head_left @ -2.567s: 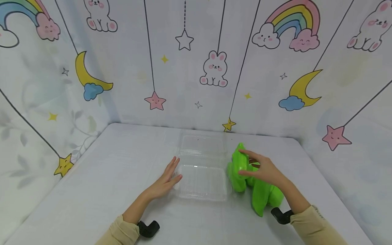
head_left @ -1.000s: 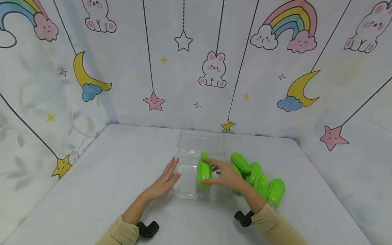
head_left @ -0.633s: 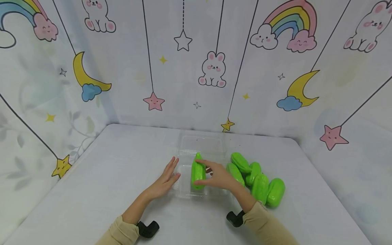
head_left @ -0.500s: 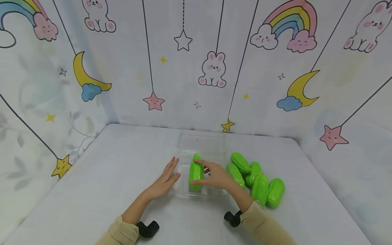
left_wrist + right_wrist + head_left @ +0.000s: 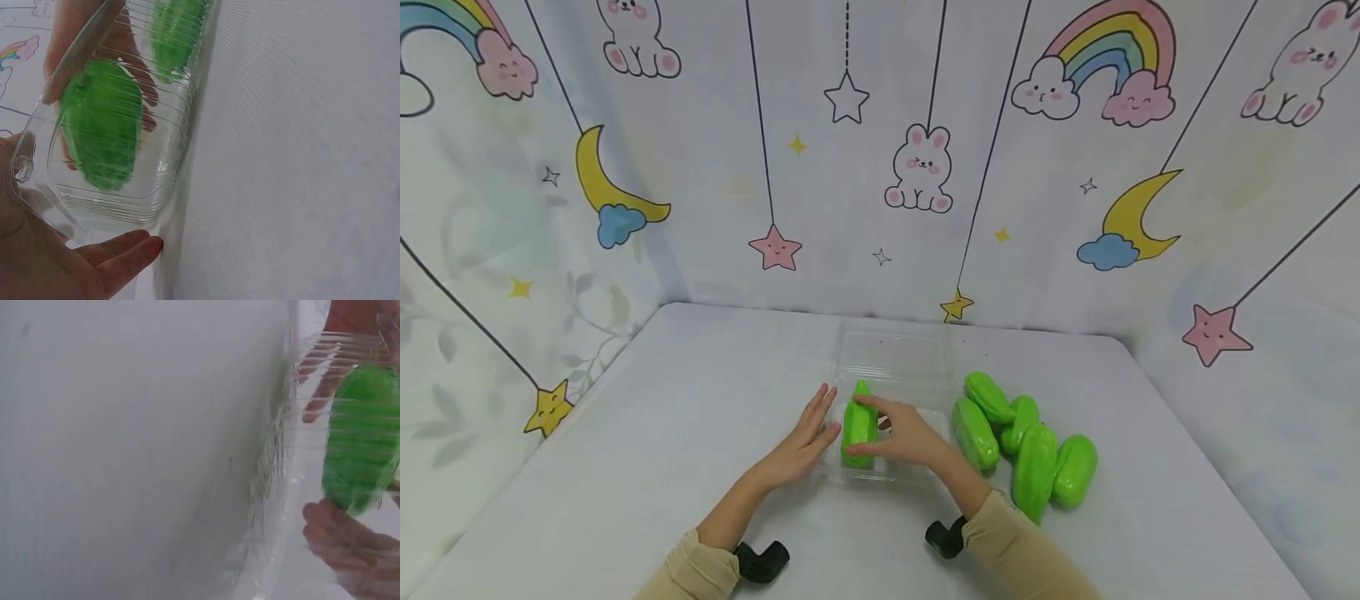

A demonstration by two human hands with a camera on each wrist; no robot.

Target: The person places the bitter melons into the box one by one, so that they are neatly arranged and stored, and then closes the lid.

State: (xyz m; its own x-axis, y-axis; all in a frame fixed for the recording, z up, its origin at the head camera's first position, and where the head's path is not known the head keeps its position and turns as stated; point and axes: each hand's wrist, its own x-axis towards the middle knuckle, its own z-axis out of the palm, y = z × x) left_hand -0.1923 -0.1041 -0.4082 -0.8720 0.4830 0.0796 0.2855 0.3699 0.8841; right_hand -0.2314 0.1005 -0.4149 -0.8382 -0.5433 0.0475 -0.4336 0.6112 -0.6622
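Note:
A glossy green oblong piece with a pointed tip, gourd-like (image 5: pixel 859 429), stands over the left part of the base of a clear plastic clamshell box (image 5: pixel 934 417). My right hand (image 5: pixel 904 435) pinches it lengthwise, thumb at the near end and fingers at the far end. Through the ribbed box wall (image 5: pixel 165 156), the left wrist view shows the green piece inside, with the right fingers around it. My left hand (image 5: pixel 801 446) lies along the box's left side with straight fingers, its palm side against the rim.
Several more green pieces (image 5: pixel 1036 467) lie in a loose group right of the box. The box's lid (image 5: pixel 893 354) is folded back toward the patterned cloth wall (image 5: pixel 835 183). White cloth covers the table (image 5: pixel 700 400).
My right hand has picked a green piece from the group on the right and carried it left into the box, still moving left lately. My left hand has stayed at the box's side.

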